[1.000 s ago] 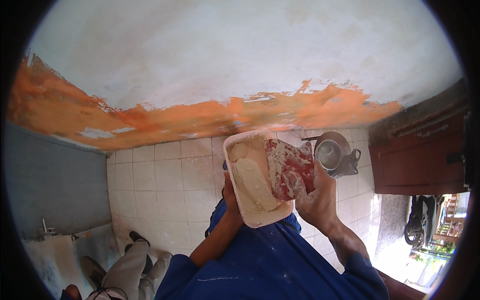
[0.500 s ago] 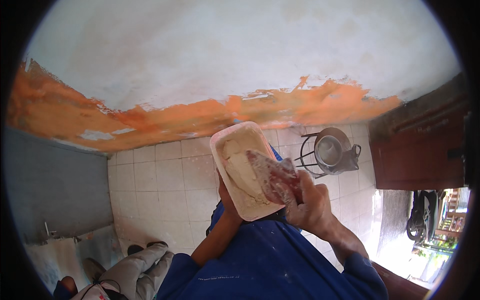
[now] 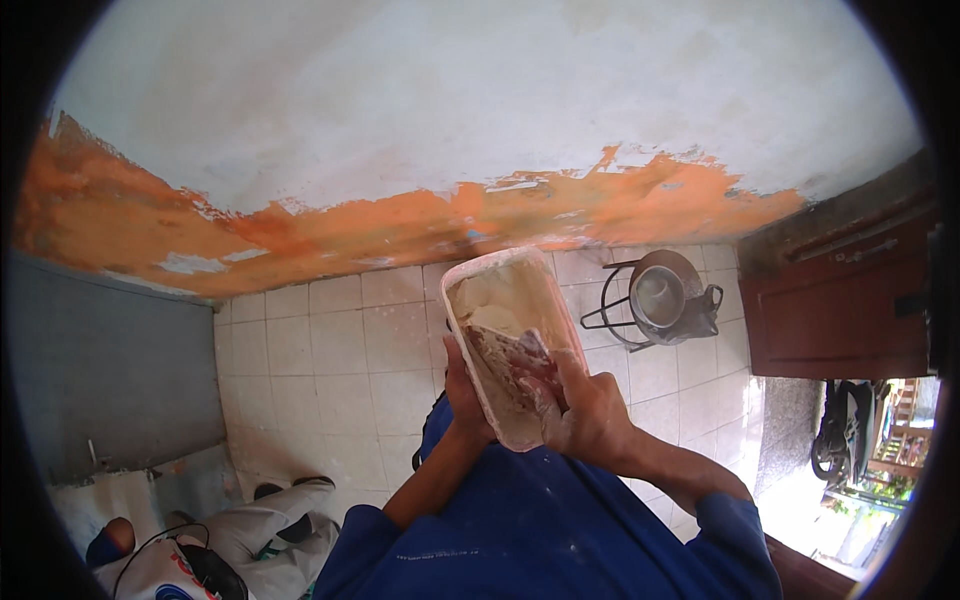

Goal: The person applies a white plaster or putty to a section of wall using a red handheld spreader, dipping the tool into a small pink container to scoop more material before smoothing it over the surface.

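The left hand (image 3: 468,398) clasps the long white putty tray (image 3: 512,340) from beneath, its long axis running away toward the wall. The right hand (image 3: 583,415), closed around a red-stained putty scraper (image 3: 517,352), holds the blade inside the tray, just beyond its fingers.

Pot stand (image 3: 615,310) on tiled floor (image 3: 330,350)

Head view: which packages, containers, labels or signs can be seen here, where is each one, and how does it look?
Tub: held up by the left hand, rectangular, pale plastic, holding cream-coloured paste.
Pot: on a dark wire stand on the tiled floor at the right, round, grey metal.
Printed patch: on pale clothing of a person at the lower left, red and blue, too small to make out.
No signs or screens.
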Demonstrator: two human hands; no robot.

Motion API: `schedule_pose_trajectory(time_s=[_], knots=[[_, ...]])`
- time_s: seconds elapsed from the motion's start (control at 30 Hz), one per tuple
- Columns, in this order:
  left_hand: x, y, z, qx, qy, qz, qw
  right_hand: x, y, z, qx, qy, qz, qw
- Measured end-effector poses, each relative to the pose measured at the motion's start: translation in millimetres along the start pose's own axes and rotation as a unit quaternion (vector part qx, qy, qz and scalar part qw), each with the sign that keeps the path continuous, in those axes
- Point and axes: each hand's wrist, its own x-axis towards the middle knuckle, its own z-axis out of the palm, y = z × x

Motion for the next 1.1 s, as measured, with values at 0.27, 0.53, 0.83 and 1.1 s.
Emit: schedule_pose_trajectory(time_s=[0.27,0.53,0.83,1.1], knots=[[2,-4,6,0.059,0.025,-0.009,0.998,-13,-3,18,0.063,0.058,0.121,0.989],[6,-8,7,0.096,0.060,-0.016,0.993,4,-4,7,0.160,0.040,0.133,0.977],[7,-4,4,0.103,0.065,-0.022,0.992,10,-11,-9,0.320,0.063,0.209,0.922],[9,-2,7,0.014,0.015,-0.031,0.999,8,10,-24,0.389,0.053,0.229,0.891]])
